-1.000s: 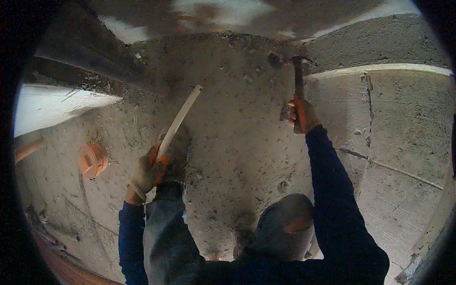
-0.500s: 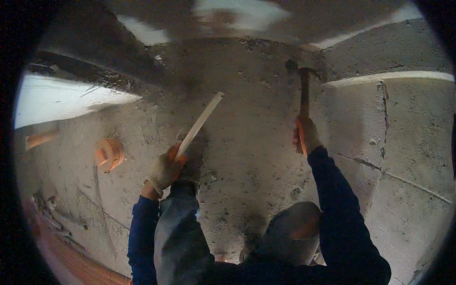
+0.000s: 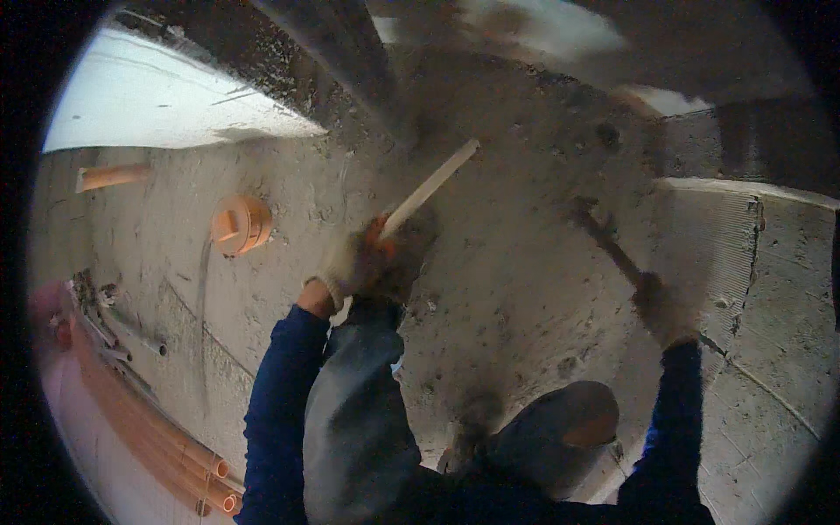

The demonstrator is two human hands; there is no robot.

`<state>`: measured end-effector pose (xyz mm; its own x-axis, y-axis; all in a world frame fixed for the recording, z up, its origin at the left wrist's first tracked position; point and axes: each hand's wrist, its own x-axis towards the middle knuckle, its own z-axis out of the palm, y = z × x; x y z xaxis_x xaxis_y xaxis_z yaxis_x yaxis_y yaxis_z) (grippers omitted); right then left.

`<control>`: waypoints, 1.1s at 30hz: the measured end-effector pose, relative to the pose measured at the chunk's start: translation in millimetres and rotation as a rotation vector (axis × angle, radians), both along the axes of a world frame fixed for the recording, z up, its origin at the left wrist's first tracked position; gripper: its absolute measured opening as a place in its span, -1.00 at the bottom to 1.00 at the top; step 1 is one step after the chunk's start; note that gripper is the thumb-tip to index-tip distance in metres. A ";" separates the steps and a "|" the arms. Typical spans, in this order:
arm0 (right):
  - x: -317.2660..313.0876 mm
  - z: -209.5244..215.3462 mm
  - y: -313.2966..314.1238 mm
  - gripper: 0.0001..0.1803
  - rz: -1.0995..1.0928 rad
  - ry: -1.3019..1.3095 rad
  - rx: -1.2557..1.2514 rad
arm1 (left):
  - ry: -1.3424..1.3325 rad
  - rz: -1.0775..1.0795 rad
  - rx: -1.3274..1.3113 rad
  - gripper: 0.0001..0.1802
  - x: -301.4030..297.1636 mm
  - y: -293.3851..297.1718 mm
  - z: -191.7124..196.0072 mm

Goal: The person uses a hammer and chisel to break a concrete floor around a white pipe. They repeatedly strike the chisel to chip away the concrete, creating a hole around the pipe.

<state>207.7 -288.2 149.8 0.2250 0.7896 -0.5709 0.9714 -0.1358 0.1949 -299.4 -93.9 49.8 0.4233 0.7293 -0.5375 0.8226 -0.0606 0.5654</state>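
Note:
A pale, flat-sided wooden strip [image 3: 435,181] slants up and to the right from my left hand [image 3: 352,261], whose gloved fingers are closed round its lower end. That hand is just beyond my raised knee. Over at the right, my right hand [image 3: 668,308] grips the handle of a claw hammer [image 3: 618,248]. The hammer's head points up and to the left, and motion smears both it and the hand. A gap of bare ground lies between the strip's tip and the hammer head.
An orange capped pipe end [image 3: 243,225] stands out of the rough ground [image 3: 499,289] at the left, with a short orange pipe [image 3: 114,177] farther off. Several long orange pipes [image 3: 166,437] lie at the lower left. Grey blocks [image 3: 787,289] border the right side.
The hammer has tipped from upright to leaning left, and my right hand has come nearer and to the right. My left hand still grips the wooden strip. The whole view has shifted and tilted.

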 end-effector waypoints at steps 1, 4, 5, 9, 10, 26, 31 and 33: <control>-2.1 14.2 24.8 -0.74 -0.022 -0.039 -0.017 | 0.000 0.008 0.077 -0.46 0.1 7.2 -7.6; -24.0 52.9 90.0 -0.69 0.232 -0.071 -0.013 | -0.064 0.125 0.093 -0.50 -7.7 20.6 -23.3; -33.7 60.7 104.7 -0.66 0.333 -0.055 0.067 | -0.107 0.171 0.064 -0.51 -11.1 19.9 -25.6; -65.5 53.7 148.0 -0.74 0.458 -0.090 0.048 | -0.093 0.321 -0.080 -0.55 -40.9 -5.7 -11.4; -73.7 45.3 153.4 -0.73 0.449 -0.085 0.039 | -0.104 0.295 -0.030 -0.56 -48.0 -14.7 -3.8; -131.5 17.5 197.3 -0.63 0.575 -0.332 -0.030 | -0.075 0.024 0.264 -0.52 4.4 -72.6 63.0; -128.9 11.2 210.6 -0.65 0.481 -0.253 -0.170 | 0.008 -0.043 0.217 -0.54 0.6 -96.3 76.1; -130.6 8.7 207.4 -0.66 0.477 -0.330 -0.126 | -0.161 0.063 0.070 -0.54 1.2 -113.2 79.6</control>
